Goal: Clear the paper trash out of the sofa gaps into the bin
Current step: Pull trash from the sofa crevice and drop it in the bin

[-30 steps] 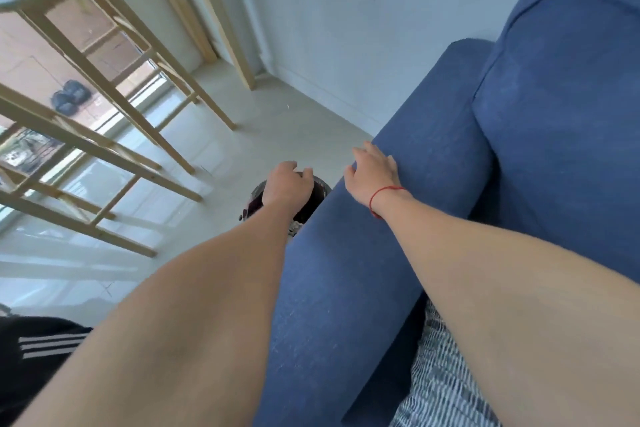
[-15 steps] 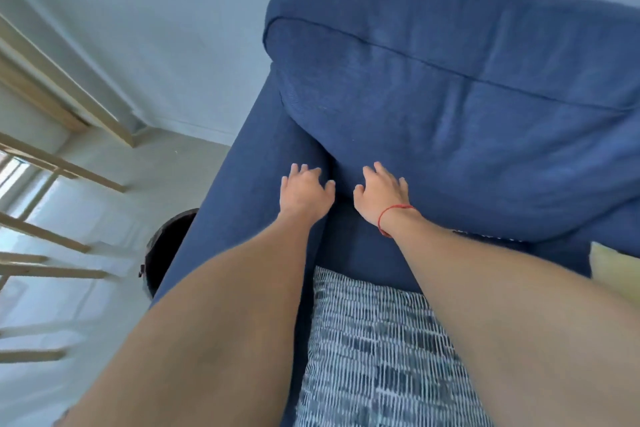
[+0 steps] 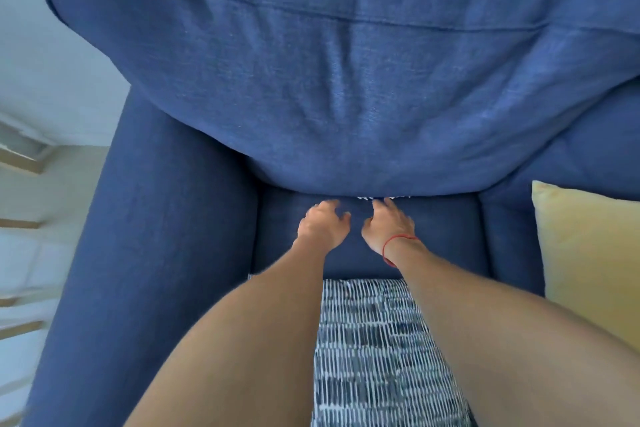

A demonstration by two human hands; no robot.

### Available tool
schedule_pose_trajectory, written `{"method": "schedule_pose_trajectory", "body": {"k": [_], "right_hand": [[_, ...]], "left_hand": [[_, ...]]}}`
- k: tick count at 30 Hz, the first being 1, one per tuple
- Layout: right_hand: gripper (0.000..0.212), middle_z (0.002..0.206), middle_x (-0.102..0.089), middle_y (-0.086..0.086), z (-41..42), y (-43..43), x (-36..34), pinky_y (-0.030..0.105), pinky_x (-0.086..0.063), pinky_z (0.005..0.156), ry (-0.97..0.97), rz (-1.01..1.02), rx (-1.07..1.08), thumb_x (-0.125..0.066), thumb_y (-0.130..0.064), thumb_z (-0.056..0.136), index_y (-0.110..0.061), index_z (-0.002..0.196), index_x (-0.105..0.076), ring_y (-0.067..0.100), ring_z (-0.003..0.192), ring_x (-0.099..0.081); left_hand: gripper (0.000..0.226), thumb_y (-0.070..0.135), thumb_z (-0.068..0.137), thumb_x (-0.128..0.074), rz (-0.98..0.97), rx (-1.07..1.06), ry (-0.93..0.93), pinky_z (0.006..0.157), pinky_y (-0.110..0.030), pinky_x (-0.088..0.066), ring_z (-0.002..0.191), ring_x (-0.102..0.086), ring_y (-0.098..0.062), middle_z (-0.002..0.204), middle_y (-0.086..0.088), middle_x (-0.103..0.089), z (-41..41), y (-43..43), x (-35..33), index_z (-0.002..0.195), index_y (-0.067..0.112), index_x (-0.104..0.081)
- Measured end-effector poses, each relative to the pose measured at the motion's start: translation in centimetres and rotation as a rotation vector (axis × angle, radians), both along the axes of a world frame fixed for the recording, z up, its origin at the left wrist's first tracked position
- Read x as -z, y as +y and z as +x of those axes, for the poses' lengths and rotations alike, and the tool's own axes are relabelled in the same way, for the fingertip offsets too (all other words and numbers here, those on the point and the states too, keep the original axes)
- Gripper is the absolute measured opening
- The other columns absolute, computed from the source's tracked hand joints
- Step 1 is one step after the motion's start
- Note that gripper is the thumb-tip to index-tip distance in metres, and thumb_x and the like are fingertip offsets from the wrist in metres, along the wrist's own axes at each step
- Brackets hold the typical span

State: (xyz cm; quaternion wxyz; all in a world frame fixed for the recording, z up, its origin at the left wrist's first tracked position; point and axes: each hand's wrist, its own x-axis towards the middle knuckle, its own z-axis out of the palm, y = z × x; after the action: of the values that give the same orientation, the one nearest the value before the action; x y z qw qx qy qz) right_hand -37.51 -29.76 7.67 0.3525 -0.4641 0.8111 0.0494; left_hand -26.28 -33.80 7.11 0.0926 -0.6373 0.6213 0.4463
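armrest (image 3: 156,253) far left | left hand (image 3: 322,225) over seat, grip loose, empty | right hand (image 3: 388,225) beside it, grip apart, fingertips at the gap | white paper scrap (image 3: 382,198) peeking from under back cushion (image 3: 346,97) | yellow pillow (image 3: 588,253) far right

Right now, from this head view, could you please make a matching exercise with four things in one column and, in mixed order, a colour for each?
Things:
1. sofa back cushion
2. pillow at the right edge
3. wrist string
4. patterned fabric between the forearms

Colours:
a. red
b. black and white
c. blue
d. yellow

Pairs: 1-c, 2-d, 3-a, 4-b
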Motion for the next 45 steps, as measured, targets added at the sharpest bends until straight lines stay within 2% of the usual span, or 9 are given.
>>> {"method": "schedule_pose_trajectory", "body": {"k": [4, 9, 14, 20, 27, 33, 38, 42, 45], "right_hand": [[0.05, 0.157, -0.026, 0.007, -3.0, -0.1, 3.3, 0.039, -0.032, 0.111, -0.013, 0.074, 0.049, -0.047, -0.018, 0.094, -0.013, 0.143, -0.039, 0.029, 0.141, -0.034], [0.059, 0.156, -0.019, 0.006, -5.5, -1.3, 7.0, 0.042, -0.035, 0.109, -0.052, 0.073, 0.039, -0.048, -0.013, 0.091, -0.023, 0.147, -0.031, 0.027, 0.142, -0.025], [0.083, 0.162, 0.01, 0.008, -6.5, -1.5, 9.1, 0.042, -0.045, 0.101, -0.081, 0.129, 0.002, -0.05, -0.004, 0.086, -0.037, 0.152, -0.013, 0.028, 0.146, -0.013], [0.074, 0.148, -0.023, 0.013, -7.7, -3.3, 10.4, 0.04, -0.05, 0.097, -0.033, 0.194, -0.071, -0.051, 0.001, 0.078, -0.029, 0.144, -0.032, 0.03, 0.134, -0.021], [0.075, 0.149, -0.034, 0.004, -7.9, -4.0, 11.7, 0.038, -0.05, 0.099, 0.016, 0.201, -0.069, -0.058, -0.008, 0.08, -0.025, 0.147, -0.029, 0.028, 0.146, -0.009], [0.047, 0.134, -0.052, 0.006, -7.8, -3.7, 11.0, 0.033, -0.049, 0.094, 0.108, 0.151, -0.091, -0.063, -0.015, 0.084, -0.014, 0.13, -0.051, 0.021, 0.137, -0.034], [0.04, 0.131, -0.054, 0.005, -7.6, -2.8, 9.8, 0.033, -0.048, 0.093, 0.101, 0.082, -0.099, -0.06, -0.015, 0.087, -0.012, 0.126, -0.053, 0.022, 0.132, -0.039], [0.057, 0.143, -0.04, 0.002, -6.6, -2.2, 9.2, 0.035, -0.047, 0.095, 0.066, 0.096, -0.107, -0.061, -0.014, 0.087, -0.01, 0.14, -0.039, 0.025, 0.131, -0.037], [0.073, 0.151, -0.029, 0.0, -6.7, -2.3, 9.5, 0.038, -0.047, 0.096, 0.039, 0.125, -0.091, -0.061, -0.005, 0.083, -0.011, 0.147, -0.028, 0.026, 0.133, -0.033]], "left_hand": [[0.048, 0.035, 0.098, -0.044, 0.041, 0.101, -0.034, 0.112, -0.04, -0.037, 0.136, -0.041, -0.025, 0.151, -0.003, -0.038, -2.1, -0.2, 4.0, 0.145, 0.026, -0.04], [0.051, 0.027, 0.099, -0.043, -0.017, 0.286, -0.069, 0.122, -0.039, -0.018, 0.151, -0.007, -0.021, 0.162, -0.001, -0.013, -4.7, -1.5, 7.3, 0.149, 0.031, -0.031], [0.06, 0.023, 0.099, -0.042, 0.028, 0.37, -0.074, 0.122, -0.043, -0.018, 0.152, 0.0, -0.024, 0.164, -0.002, -0.005, -5.9, -2.2, 9.4, 0.151, 0.038, -0.017], [0.063, 0.018, 0.098, -0.041, 0.099, 0.382, -0.138, 0.119, -0.046, -0.025, 0.15, -0.008, -0.029, 0.162, -0.003, -0.011, -7.2, -3.3, 10.8, 0.151, 0.04, -0.014], [0.062, 0.012, 0.094, -0.043, 0.045, 0.513, -0.277, 0.104, -0.036, -0.045, 0.131, -0.046, -0.029, 0.146, -0.007, -0.045, -7.9, -4.2, 10.9, 0.151, 0.03, -0.024], [0.045, 0.022, 0.096, -0.041, -0.035, 0.58, -0.441, 0.096, -0.034, -0.044, 0.124, -0.053, -0.025, 0.137, -0.004, -0.054, -7.3, -4.3, 10.5, 0.141, 0.023, -0.043], [0.048, 0.02, 0.096, -0.039, -0.043, 0.546, -0.441, 0.101, -0.034, -0.041, 0.13, -0.048, -0.024, 0.143, -0.002, -0.049, -6.9, -4.2, 9.7, 0.144, 0.023, -0.04], [0.069, 0.018, 0.095, -0.043, 0.033, 0.546, -0.324, 0.113, -0.043, -0.03, 0.145, -0.026, -0.025, 0.159, 0.003, -0.022, -6.8, -3.3, 9.5, 0.152, 0.039, -0.01], [0.077, 0.021, 0.093, -0.044, 0.015, 0.599, -0.349, 0.114, -0.041, -0.022, 0.145, -0.018, -0.028, 0.16, -0.002, -0.017, -7.9, -3.0, 10.3, 0.152, 0.042, 0.0]]}}
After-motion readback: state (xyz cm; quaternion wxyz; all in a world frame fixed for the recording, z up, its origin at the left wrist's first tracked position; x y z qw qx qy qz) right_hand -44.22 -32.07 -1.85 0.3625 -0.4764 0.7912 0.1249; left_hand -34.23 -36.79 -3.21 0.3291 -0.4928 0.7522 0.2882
